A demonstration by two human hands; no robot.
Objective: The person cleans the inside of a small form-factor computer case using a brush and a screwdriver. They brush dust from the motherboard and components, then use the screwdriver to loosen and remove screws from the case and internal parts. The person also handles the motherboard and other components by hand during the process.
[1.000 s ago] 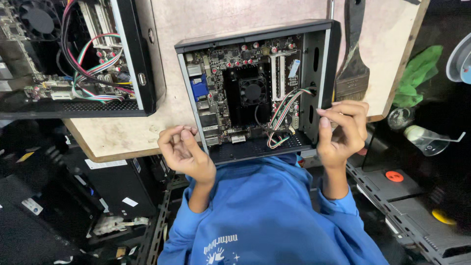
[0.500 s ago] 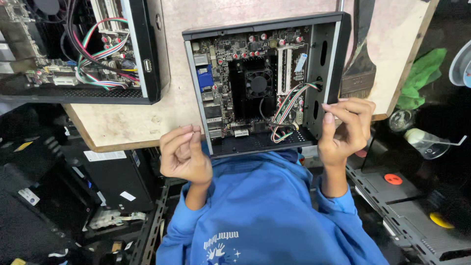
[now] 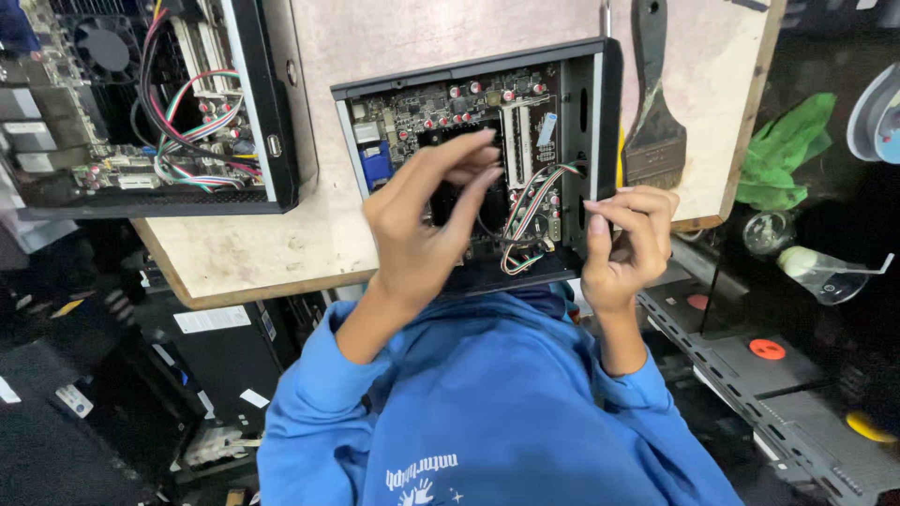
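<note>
Blue-sleeved, the left hand (image 3: 427,230) reaches with fingers loosely spread, holding nothing, over the dark cooler of the small open black metal computer case (image 3: 478,164) on the worn wooden table (image 3: 356,56). The right hand (image 3: 623,244) is curled, seemingly pinching the case's right wall. Striped wires (image 3: 525,211) run between them; a flat paintbrush (image 3: 654,112) lies beside.

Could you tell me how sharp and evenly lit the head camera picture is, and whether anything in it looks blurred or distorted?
Head view: the open computer case and worn tabletop are brightly lit and sharp; the floor area under the table falls into deep shadow; the left hand, raised over the board, is slightly soft; the right hand is crisp; the wide lens bends the table edge and the second case at the left.
</note>
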